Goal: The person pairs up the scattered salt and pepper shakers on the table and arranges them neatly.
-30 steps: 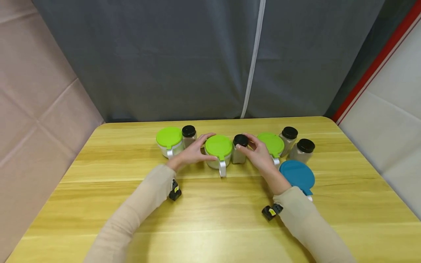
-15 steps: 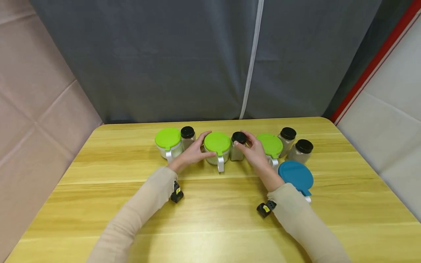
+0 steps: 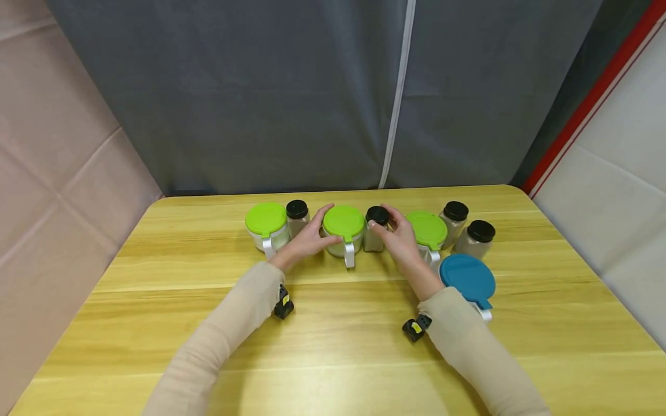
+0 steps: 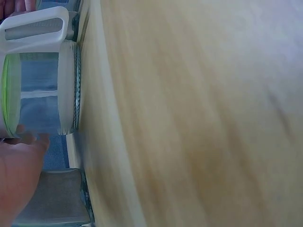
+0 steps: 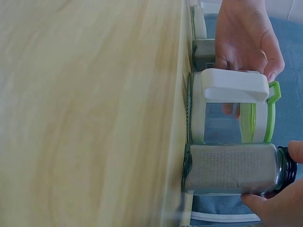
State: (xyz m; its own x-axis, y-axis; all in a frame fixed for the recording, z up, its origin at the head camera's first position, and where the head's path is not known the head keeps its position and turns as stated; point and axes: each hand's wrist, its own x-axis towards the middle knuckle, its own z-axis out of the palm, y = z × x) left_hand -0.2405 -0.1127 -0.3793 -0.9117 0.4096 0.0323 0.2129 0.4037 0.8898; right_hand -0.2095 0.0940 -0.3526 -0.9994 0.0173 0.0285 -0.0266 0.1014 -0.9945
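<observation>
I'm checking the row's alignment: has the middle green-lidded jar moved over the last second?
Yes, the middle green-lidded jar has moved farther back, nearer the table's far edge.

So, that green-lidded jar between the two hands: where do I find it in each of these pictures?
Head view: the green-lidded jar is just right of the middle, between the left hand and right hand.
Left wrist view: at the upper left edge, appearing sideways.
Right wrist view: right of the middle, sideways, just above the black-capped bottle.
Shared landmark: the jar's pale handle, visible in all three.
</observation>
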